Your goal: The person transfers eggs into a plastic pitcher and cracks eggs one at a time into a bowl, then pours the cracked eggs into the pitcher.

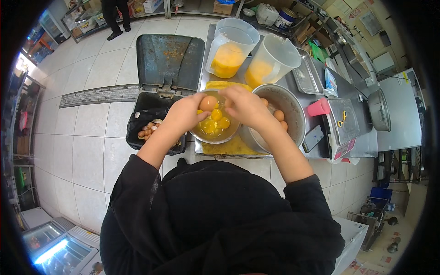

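Note:
My left hand (184,111) holds a brown egg (208,103) between thumb and fingers over the left side of a metal bowl (220,140). Several egg yolks (216,115) lie in clear egg white in this bowl. Over its right side is my right hand (245,105), its fingers bent; whether they hold anything is hard to see. A deep metal pot (300,118) with several brown eggs (278,115) stands to the right, partly under my right forearm. Beyond the bowl, two clear plastic jugs (231,34) (282,51) contain yellow-orange egg.
An open bin (135,132) lined with a black bag holds eggshells (148,130), left of the metal table. A yellow cloth (227,147) lies under the bowl. Rightward are a metal tray (309,74), pink cup (318,107), phone (312,138) and scale (350,127) bearing yellow-handled scissors (341,120). A person (115,17) stands beyond.

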A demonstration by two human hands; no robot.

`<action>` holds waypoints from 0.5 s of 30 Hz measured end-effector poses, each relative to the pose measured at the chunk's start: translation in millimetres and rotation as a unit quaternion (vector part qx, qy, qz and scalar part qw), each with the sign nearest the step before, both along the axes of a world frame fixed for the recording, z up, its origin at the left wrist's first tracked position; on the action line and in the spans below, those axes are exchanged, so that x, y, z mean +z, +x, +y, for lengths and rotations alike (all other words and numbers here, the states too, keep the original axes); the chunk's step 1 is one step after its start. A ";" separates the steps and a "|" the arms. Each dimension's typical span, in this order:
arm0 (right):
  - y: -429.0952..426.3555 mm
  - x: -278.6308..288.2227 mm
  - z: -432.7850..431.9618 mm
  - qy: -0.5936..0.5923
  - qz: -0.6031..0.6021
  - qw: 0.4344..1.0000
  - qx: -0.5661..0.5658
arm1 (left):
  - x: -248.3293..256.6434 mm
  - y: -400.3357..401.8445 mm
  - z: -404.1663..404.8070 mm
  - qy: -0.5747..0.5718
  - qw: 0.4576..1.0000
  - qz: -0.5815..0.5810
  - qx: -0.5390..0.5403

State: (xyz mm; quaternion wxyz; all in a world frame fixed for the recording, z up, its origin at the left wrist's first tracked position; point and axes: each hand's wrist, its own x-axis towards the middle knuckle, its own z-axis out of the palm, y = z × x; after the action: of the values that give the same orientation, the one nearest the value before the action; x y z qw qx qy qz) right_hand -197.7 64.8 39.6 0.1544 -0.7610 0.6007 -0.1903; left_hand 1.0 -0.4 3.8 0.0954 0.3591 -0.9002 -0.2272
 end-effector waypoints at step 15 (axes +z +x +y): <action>-117.0 -60.1 13.6 0.153 0.091 0.969 -0.174 | -34.6 91.2 1.8 0.109 0.946 0.054 0.301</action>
State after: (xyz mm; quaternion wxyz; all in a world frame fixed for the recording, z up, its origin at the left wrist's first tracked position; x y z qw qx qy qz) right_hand -314.8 78.4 -20.5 0.1778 -0.6263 0.7574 -0.0501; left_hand 92.3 1.3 -30.8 0.1679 0.6086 -0.7137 -0.3035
